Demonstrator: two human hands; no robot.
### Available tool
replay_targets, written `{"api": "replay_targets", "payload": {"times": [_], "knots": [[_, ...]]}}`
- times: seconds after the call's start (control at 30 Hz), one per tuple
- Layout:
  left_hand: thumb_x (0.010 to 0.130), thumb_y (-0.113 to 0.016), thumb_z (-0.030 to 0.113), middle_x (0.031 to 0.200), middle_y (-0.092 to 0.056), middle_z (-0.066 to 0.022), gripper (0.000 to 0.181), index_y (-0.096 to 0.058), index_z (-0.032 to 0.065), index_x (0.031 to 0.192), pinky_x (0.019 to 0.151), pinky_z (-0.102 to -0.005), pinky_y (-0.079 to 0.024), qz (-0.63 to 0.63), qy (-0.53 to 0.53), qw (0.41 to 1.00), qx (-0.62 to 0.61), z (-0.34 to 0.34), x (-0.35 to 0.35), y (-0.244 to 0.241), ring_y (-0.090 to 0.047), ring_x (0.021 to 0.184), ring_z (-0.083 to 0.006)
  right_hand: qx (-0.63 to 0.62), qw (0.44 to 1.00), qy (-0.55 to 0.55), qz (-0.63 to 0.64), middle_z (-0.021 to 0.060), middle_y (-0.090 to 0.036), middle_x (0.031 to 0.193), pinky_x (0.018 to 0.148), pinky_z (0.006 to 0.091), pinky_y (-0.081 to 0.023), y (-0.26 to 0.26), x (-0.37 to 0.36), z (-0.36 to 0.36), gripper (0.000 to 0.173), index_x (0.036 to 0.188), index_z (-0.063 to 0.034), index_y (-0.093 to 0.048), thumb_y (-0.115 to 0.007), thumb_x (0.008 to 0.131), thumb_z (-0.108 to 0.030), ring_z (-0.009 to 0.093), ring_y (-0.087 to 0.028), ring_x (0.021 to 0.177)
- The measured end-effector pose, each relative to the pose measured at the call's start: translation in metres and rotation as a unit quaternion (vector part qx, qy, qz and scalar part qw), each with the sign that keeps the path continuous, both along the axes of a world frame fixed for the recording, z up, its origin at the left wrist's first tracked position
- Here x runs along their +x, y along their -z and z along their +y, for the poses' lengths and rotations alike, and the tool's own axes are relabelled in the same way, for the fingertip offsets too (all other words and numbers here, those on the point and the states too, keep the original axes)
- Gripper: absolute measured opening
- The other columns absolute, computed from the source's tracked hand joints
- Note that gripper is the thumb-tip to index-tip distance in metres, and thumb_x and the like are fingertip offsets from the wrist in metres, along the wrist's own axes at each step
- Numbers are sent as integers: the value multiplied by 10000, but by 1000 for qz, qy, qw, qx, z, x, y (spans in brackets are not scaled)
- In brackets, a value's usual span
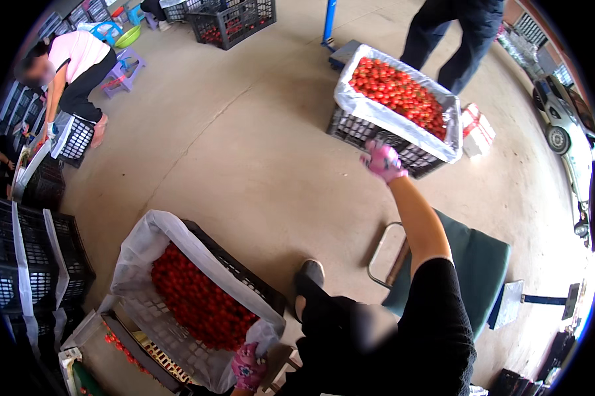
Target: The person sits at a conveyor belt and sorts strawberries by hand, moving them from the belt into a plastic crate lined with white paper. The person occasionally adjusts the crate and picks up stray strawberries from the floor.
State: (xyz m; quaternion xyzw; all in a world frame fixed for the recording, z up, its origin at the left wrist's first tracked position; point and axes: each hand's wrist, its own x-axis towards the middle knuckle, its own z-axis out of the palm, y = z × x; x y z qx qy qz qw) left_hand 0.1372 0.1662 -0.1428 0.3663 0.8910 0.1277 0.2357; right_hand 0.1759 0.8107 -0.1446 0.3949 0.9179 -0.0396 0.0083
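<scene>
My left hand [250,367], in a pink patterned glove, grips the near corner of a black plastic crate [238,265] lined with white plastic film. Dark red cherry tomatoes [198,302] partly fill that crate. My right arm reaches forward, and my pink-gloved right hand [385,163] is at the lattice side of another lined black crate [354,126]. Whether its fingers hook into the lattice is unclear. Bright red cherry tomatoes [396,96] are heaped in this second crate.
Behind the far crate stands a person in dark trousers [451,42], beside a platform scale [344,53]. A green-padded chair [476,262] is at my right. Stacked black crates [40,252] line the left, where a person in pink [79,54] bends over. A white box [478,133] lies beyond.
</scene>
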Motion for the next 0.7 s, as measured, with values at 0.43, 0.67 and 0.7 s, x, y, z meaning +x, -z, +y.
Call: {"api": "replay_targets", "payload": {"times": [0.43,0.67,0.7], "knots": [[696,-716,254,1244,-535,-143,600,-514,146,1250,842,-494,-467,-85,-8,996,-40,-33,17,14,-546,1063,-382,99,990,102,5,179,-621,1132,877,474,-486,26,-117,153,351,1165,-137,-561,-576,834,-253,377,-608,1041],[680,-694,197,1108,-570,-171,476,-546,119,1126,788,-485,-491,-68,-16,997,-35,12,-1,-27,-584,962,-379,148,985,80,31,196,-643,1049,811,485,-506,33,-78,113,224,1044,-110,-593,-478,859,-163,382,-626,983],[658,-693,182,1014,-606,-161,406,-581,102,1040,759,-475,-496,-61,-23,998,-21,21,-3,-33,-592,916,-374,159,980,78,93,162,-623,999,761,518,-484,27,-74,84,218,1049,-86,-569,-430,894,-155,381,-620,893]]}}
